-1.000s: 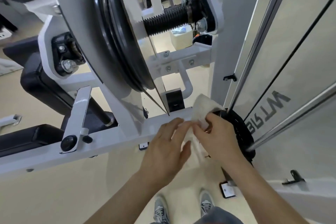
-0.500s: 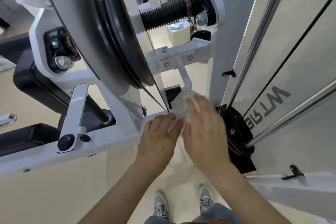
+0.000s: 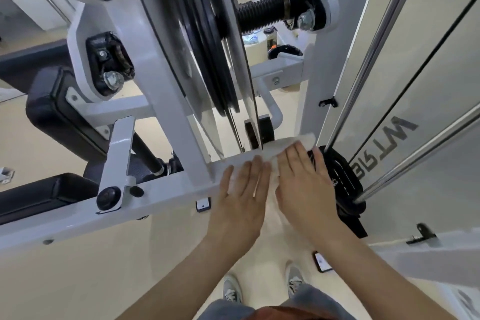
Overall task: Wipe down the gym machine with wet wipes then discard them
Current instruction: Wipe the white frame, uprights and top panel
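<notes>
both hands, the left hand [image 3: 240, 189] and right hand [image 3: 302, 179], are lying flat with fingers spread, pressing the wet wipe [image 3: 288, 144] onto the machine's white crossbar [image 3: 161, 196], and the loose far edge is likely risking a snag on the black pulley [image 3: 340, 179] alongside.

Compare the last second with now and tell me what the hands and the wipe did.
The white wet wipe, pinched up between both hands a second ago, is now spread flat on the white horizontal frame bar. The left hand and right hand have opened, palms pressing down on it side by side. The black pulley wheel and black padded seat are unchanged.
</notes>
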`<state>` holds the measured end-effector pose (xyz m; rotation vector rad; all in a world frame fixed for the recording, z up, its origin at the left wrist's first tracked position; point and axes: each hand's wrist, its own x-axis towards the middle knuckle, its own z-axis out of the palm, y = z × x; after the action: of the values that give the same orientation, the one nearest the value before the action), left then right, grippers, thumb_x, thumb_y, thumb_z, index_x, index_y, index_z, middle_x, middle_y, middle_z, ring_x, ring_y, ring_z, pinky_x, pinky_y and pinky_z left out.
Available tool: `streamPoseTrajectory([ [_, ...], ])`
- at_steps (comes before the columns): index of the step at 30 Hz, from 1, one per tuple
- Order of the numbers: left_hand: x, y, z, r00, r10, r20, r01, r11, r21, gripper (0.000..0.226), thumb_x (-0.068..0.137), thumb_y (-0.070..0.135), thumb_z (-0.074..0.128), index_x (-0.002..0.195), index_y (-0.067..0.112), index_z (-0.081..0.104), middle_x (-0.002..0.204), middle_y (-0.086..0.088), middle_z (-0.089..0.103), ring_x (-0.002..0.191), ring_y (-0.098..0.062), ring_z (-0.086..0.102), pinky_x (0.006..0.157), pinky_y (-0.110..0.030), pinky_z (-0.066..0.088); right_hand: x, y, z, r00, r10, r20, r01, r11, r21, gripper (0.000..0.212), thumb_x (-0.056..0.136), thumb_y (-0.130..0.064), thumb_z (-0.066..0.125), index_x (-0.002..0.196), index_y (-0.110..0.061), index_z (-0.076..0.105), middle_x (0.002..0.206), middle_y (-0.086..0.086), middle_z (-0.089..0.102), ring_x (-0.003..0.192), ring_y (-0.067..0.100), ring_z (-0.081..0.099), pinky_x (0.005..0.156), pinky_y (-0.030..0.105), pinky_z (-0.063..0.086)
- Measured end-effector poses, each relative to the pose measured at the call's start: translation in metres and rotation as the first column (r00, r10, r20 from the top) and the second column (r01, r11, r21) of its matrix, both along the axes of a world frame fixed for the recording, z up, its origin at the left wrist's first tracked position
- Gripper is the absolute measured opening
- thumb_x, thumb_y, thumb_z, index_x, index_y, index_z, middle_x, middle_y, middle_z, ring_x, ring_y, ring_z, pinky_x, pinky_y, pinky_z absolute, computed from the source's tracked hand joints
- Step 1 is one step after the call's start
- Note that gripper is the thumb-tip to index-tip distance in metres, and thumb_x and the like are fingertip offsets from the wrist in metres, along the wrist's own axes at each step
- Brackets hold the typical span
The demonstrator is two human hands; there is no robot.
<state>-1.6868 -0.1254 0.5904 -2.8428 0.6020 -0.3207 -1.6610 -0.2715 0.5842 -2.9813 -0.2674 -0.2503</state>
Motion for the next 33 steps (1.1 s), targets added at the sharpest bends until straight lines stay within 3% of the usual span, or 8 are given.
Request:
streamPoseTrajectory([
  [3,0.008,-0.005,-0.004,0.998,0.000,-0.066,0.000,1.000,0.003,0.068,0.084,0.016,0.029,0.150,0.002,0.022,0.155,-0.016,0.032,0.143,-0.030,0.032,0.116,-0.050,0.016,0.003,0.007,-0.002,0.998,-0.047,0.046,0.045,0.998,0.043,0.057,0.081,-0.016,0.048,0.136,0.000,0.052,0.138,0.019,0.055,0.135,0.032,0.046,0.113,0.048,0.022],
  [7,-0.007,0.046,-0.001,0.998,0.024,-0.052,-0.023,1.000,0.019,0.055,0.095,0.007,0.012,0.139,-0.009,0.041,0.145,-0.026,0.043,0.135,-0.039,0.043,0.112,-0.049,0.025,-0.016,0.063,-0.007,0.990,0.138,0.023,-0.139,0.989,0.044,0.066,0.078,-0.019,0.037,0.141,-0.004,0.047,0.148,0.016,0.046,0.141,0.028,0.037,0.114,0.046,0.019],
  [14,-0.002,-0.013,-0.014,0.999,0.023,-0.032,-0.027,0.993,-0.118,0.060,0.088,0.013,0.029,0.145,-0.002,0.033,0.149,-0.025,0.038,0.139,-0.038,0.037,0.114,-0.049,0.023,-0.001,-0.002,-0.013,0.990,0.066,0.126,-0.073,0.996,0.052,0.052,0.086,-0.017,0.040,0.132,-0.003,0.057,0.138,0.014,0.056,0.132,0.027,0.050,0.113,0.046,0.025],
  [18,-0.014,0.031,-0.014,0.999,-0.030,-0.045,0.028,0.998,-0.056,0.061,0.087,0.014,0.035,0.146,0.001,0.029,0.151,-0.018,0.037,0.143,-0.032,0.031,0.115,-0.048,0.022,-0.009,0.023,-0.022,0.947,0.197,0.253,-0.230,0.967,0.108,0.044,0.089,-0.016,0.043,0.126,0.001,0.062,0.133,0.017,0.060,0.128,0.029,0.054,0.110,0.043,0.031],
  [23,-0.039,0.122,-0.008,0.990,-0.034,-0.135,0.040,0.998,0.040,0.066,0.085,0.019,0.036,0.149,0.007,0.026,0.156,-0.011,0.026,0.150,-0.024,0.009,0.119,-0.046,0.011,-0.040,0.092,-0.027,0.952,0.295,0.082,-0.303,0.947,0.108,0.068,0.085,-0.016,0.041,0.150,-0.002,0.028,0.159,0.017,0.024,0.149,0.029,0.018,0.119,0.046,0.015],
  [25,-0.036,0.149,0.001,0.987,-0.016,-0.159,0.022,0.999,0.037,0.067,0.085,0.022,0.036,0.150,0.007,0.027,0.157,-0.011,0.024,0.148,-0.024,0.018,0.120,-0.044,0.010,-0.050,0.115,-0.025,0.970,0.242,0.022,-0.243,0.956,0.166,0.075,0.081,-0.016,0.051,0.151,-0.004,0.028,0.160,0.021,0.019,0.150,0.032,0.013,0.119,0.047,0.014],
  [30,-0.003,0.157,0.023,0.987,-0.033,-0.155,0.029,0.999,-0.027,0.056,0.093,0.033,0.036,0.139,0.004,0.051,0.146,-0.013,0.048,0.138,-0.027,0.042,0.116,-0.046,0.019,-0.073,0.144,-0.009,0.997,0.030,-0.064,-0.013,0.968,0.253,0.066,0.075,-0.024,0.050,0.140,-0.012,0.050,0.143,0.017,0.045,0.132,0.033,0.039,0.099,0.047,0.044],
  [33,0.021,0.148,0.033,0.997,-0.038,-0.072,0.036,0.999,-0.027,0.044,0.088,0.030,0.052,0.124,0.007,0.062,0.138,-0.015,0.055,0.127,-0.033,0.049,0.107,-0.051,0.032,-0.084,0.165,-0.009,0.991,-0.011,-0.135,0.070,0.895,0.441,0.052,0.082,-0.031,0.046,0.132,-0.017,0.055,0.130,0.003,0.050,0.118,0.020,0.044,0.094,0.030,0.041],
])
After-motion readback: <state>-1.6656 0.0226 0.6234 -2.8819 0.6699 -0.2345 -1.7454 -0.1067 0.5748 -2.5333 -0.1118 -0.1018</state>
